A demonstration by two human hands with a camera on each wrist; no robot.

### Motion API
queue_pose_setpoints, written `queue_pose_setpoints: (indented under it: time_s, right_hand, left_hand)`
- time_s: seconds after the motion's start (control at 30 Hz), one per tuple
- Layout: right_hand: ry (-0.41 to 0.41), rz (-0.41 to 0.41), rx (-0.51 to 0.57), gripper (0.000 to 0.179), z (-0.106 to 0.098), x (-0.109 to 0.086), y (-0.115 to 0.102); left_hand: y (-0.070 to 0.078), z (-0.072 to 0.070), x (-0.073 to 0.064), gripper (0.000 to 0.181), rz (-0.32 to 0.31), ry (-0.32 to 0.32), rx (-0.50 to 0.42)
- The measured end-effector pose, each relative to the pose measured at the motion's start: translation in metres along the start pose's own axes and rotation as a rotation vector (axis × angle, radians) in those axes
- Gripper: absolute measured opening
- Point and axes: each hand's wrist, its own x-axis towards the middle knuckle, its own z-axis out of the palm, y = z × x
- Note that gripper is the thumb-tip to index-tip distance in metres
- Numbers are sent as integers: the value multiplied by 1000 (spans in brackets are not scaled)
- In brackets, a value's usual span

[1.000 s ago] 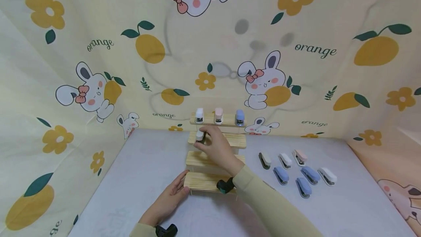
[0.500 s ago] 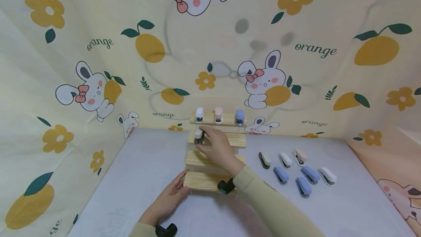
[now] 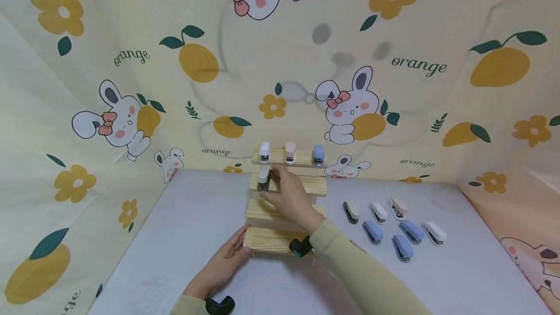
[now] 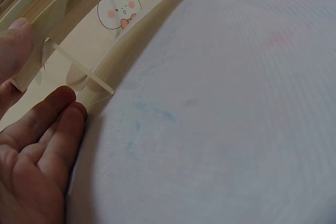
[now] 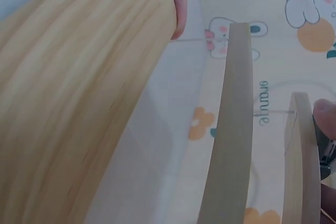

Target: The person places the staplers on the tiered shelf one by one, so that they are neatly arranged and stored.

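A mini stapler (image 3: 264, 179) with a white top and dark base stands at the left end of the second shelf (image 3: 312, 186) from the top of a tiered wooden stand. My right hand (image 3: 290, 198) holds it from the right, index finger behind and thumb at the front. The right wrist view shows only the stapler's dark base (image 5: 324, 169) between fingertips at the frame edge. My left hand (image 3: 225, 259) grips the left end of the lowest shelf (image 3: 273, 240). In the left wrist view the thumb (image 4: 18, 43) lies at the shelf end, other fingers below.
On the top shelf (image 3: 304, 158) stand a white stapler (image 3: 264, 152), a pink stapler (image 3: 290, 153) and a blue stapler (image 3: 318, 155). Several more staplers, including a grey-topped one (image 3: 351, 212) and a blue one (image 3: 403, 248), lie on the table right of the stand.
The stapler in my right hand has shifted slightly left and now shows more of its front, on the second shelf. My left hand stays at the lowest shelf.
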Motion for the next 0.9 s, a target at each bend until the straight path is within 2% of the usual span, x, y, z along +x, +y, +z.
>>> queue_pose_setpoints:
  time_s: [0.17,0.33,0.7,0.9]
  right_hand:
    - [-26,11,17,74,-4,-5,2]
    - [-45,12,-7,73,-16,-19,9]
    - [-7,-4,23,64,-58,-65,33]
    - [35,-16,-16,66,-83,-95,59]
  left_hand:
    - [1,1,0,69,5,7,2]
    - [3,2,0,68,-7,18,6]
    - [1,1,1,68,-19,18,18]
    - [1,1,1,68,-10,14,15]
